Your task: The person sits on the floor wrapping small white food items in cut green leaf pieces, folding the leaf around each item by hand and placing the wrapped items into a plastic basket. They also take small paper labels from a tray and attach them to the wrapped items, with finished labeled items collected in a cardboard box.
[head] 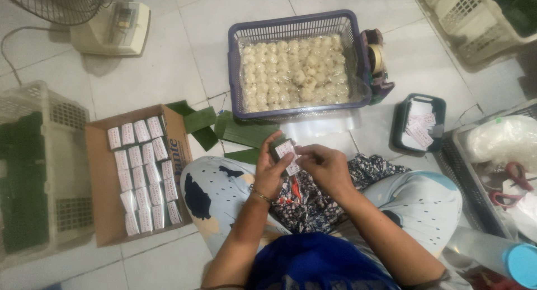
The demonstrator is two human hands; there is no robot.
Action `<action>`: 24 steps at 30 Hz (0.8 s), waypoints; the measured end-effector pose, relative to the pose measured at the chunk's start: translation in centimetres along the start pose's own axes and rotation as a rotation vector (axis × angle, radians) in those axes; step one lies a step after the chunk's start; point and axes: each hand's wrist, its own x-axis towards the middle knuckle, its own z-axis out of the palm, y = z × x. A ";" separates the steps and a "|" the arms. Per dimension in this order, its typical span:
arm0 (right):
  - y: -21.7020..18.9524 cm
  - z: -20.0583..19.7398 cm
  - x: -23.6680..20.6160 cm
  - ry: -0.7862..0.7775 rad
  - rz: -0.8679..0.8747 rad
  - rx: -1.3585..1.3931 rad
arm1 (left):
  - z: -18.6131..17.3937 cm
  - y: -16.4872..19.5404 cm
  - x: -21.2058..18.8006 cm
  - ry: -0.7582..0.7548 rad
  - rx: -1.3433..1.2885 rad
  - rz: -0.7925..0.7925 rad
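Both hands meet over my lap: my left hand (270, 170) clamps a small green leaf-wrapped packet (284, 151), and my right hand (325, 167) has its fingers pinched together on a white label (292, 168) just below the packet, touching it.

Far left, a pale crate (47, 116) holds dark green leaves. Next to it, an open brown box (106, 184) carries two columns of wrapped packets (144, 175), each with a white rectangular label facing up. Green leaf strips (240, 132) lie on the floor between the box and a purple basket (235, 60) lined with clear plastic and filled with pale round cakes (295, 72). Right of the basket, a dark tray (401, 122) holds loose white labels. Far right, another basket shows red-handled scissors (512, 184). White floor tiles (168, 72) run under everything; a fan's base (112, 28) stands at top left.
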 end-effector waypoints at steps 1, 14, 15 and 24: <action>-0.5 0.2 -0.2 0.008 -0.046 0.013 | 0.2 0.0 0.1 0.017 0.008 0.002; -3.1 0.7 -1.4 0.020 -0.513 -0.563 | 2.4 0.3 -0.8 0.011 -0.420 0.002; -3.1 0.5 -1.3 0.018 -0.539 -0.618 | 2.2 0.2 -0.6 0.004 -0.357 0.025; 3.8 -3.5 2.0 0.159 -0.542 -0.535 | 0.6 -3.0 1.5 0.220 -0.012 -0.215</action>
